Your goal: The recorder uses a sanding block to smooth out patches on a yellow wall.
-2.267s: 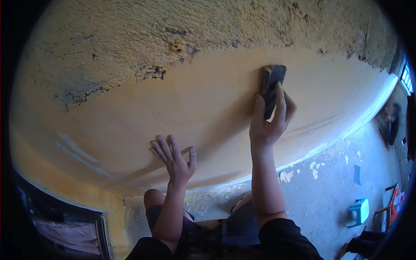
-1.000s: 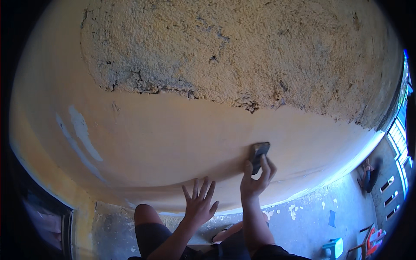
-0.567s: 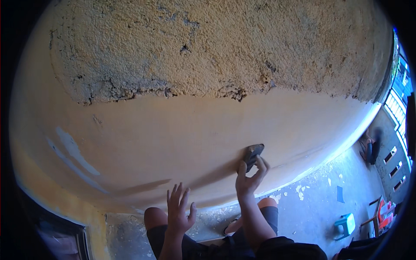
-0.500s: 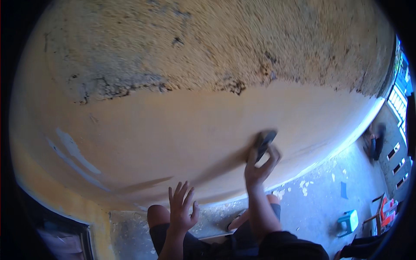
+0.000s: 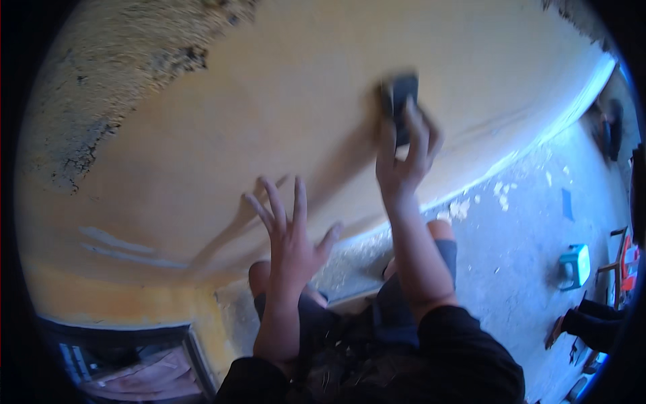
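My right hand (image 5: 404, 161) grips a dark rectangular block (image 5: 405, 101), which looks like a sanding block, fingers along its sides. The block is against or very close to the smooth yellow-tan wall (image 5: 296, 101) and throws a long shadow down to the left. Lower and to the left, my left hand (image 5: 291, 236) is raised with its fingers spread and holds nothing. Its fingertips are near the wall; whether they touch it I cannot tell. Some motion blur softens both hands.
Rough, crumbling plaster (image 5: 134, 47) covers the wall's upper left. Pale streaks (image 5: 128, 250) mark it lower down. A dark-framed opening (image 5: 134, 363) sits at lower left. On the grey floor (image 5: 498, 256) stands a turquoise stool (image 5: 575, 266); another person's legs (image 5: 592, 326) are beside it.
My right hand has moved the block higher up the wall. My left hand has risen too, its fingers spreading wider. The view has turned, showing less rough plaster and more floor.
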`<state>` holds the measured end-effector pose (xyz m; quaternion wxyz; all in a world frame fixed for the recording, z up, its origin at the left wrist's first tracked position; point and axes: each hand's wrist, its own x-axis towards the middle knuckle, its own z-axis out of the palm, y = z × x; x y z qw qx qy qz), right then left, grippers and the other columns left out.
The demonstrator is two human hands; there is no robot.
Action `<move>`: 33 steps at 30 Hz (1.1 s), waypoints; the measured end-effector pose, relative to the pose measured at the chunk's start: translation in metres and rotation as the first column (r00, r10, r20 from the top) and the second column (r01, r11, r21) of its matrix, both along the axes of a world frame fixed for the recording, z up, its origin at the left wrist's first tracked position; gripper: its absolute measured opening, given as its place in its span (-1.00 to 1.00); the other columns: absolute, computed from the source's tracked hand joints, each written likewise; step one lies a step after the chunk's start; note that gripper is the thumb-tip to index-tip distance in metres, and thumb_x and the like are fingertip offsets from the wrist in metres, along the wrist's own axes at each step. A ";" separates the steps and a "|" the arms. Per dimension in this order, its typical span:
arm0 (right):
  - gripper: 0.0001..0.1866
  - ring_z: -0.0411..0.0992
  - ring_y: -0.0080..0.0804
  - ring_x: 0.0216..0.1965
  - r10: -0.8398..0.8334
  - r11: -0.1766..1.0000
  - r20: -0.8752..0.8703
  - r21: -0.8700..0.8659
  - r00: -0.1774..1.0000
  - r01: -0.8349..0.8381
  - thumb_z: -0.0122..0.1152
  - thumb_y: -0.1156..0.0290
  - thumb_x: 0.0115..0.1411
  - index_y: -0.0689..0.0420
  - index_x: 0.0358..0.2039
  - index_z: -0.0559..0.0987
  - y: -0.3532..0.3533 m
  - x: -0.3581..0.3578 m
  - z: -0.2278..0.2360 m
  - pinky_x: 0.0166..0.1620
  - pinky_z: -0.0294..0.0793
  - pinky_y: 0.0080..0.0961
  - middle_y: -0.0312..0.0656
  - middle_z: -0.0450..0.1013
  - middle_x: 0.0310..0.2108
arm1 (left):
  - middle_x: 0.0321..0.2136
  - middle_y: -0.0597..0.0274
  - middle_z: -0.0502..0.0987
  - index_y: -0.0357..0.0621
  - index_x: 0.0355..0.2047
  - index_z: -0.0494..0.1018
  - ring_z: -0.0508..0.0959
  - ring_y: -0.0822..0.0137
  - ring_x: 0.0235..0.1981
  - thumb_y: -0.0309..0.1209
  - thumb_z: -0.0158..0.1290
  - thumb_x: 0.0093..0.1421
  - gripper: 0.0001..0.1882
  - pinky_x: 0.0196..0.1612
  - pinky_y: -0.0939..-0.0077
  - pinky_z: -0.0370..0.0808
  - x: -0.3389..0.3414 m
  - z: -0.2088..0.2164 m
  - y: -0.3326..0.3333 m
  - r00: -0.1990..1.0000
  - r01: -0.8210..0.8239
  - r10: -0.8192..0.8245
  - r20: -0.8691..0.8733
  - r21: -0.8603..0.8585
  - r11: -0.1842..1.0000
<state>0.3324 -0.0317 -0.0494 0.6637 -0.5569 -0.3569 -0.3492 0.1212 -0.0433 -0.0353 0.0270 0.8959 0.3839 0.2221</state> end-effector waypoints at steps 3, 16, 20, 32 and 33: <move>-0.55 0.35 -0.19 -0.08 0.004 1.000 0.003 -0.006 1.000 -0.004 0.34 0.47 0.02 0.08 -0.01 0.54 0.004 -0.008 0.032 -0.01 0.24 -0.30 -0.08 0.42 -0.08 | 0.31 -0.38 -0.45 -0.01 0.36 -0.13 -0.45 -0.63 0.23 -0.04 0.20 0.06 0.00 0.20 -0.45 -0.12 -0.003 0.003 -0.002 0.992 -0.126 0.126 0.032 0.012 0.992; -0.52 0.34 -0.18 -0.11 0.089 0.996 -0.143 0.001 0.986 -0.090 0.38 0.54 -0.02 0.12 -0.03 0.53 -0.009 0.002 -0.016 -0.04 0.27 -0.32 -0.01 0.40 -0.07 | 0.32 -0.27 -0.54 0.01 0.37 -0.17 -0.55 -0.53 0.25 0.05 0.34 -0.16 0.22 0.19 -0.48 -0.17 -0.010 -0.010 0.003 0.997 -0.074 0.075 0.017 -0.005 0.997; -0.51 0.33 -0.19 -0.13 0.029 0.997 -0.160 -0.064 0.987 -0.039 0.39 0.57 -0.03 0.12 -0.02 0.53 -0.012 0.003 -0.113 -0.07 0.30 -0.35 -0.01 0.40 -0.08 | 0.31 -0.29 -0.58 0.00 0.36 -0.15 -0.61 -0.52 0.24 0.06 0.34 -0.16 0.22 0.17 -0.52 -0.17 -0.001 -0.017 0.000 0.996 -0.068 0.064 -0.064 -0.071 0.995; -0.60 0.34 -0.17 -0.16 0.025 0.999 -0.024 0.046 0.999 -0.024 0.35 0.52 0.01 0.13 -0.07 0.57 0.001 0.029 0.003 -0.08 0.32 -0.31 -0.05 0.41 -0.13 | 0.29 -0.35 -0.61 0.08 0.36 -0.10 -0.60 -0.57 0.22 0.05 0.31 -0.10 0.13 0.13 -0.55 -0.05 -0.008 -0.012 -0.002 0.999 -0.034 0.033 -0.013 -0.085 0.996; -0.60 0.34 -0.17 -0.17 0.020 1.000 -0.008 0.015 1.000 -0.020 0.36 0.52 0.01 0.14 -0.07 0.57 -0.003 0.021 -0.012 -0.09 0.32 -0.32 -0.03 0.40 -0.13 | 0.28 -0.36 -0.61 0.10 0.36 -0.10 -0.59 -0.59 0.22 0.05 0.30 -0.10 0.13 0.12 -0.56 -0.04 -0.006 -0.013 -0.004 0.999 -0.029 0.027 -0.026 -0.091 0.995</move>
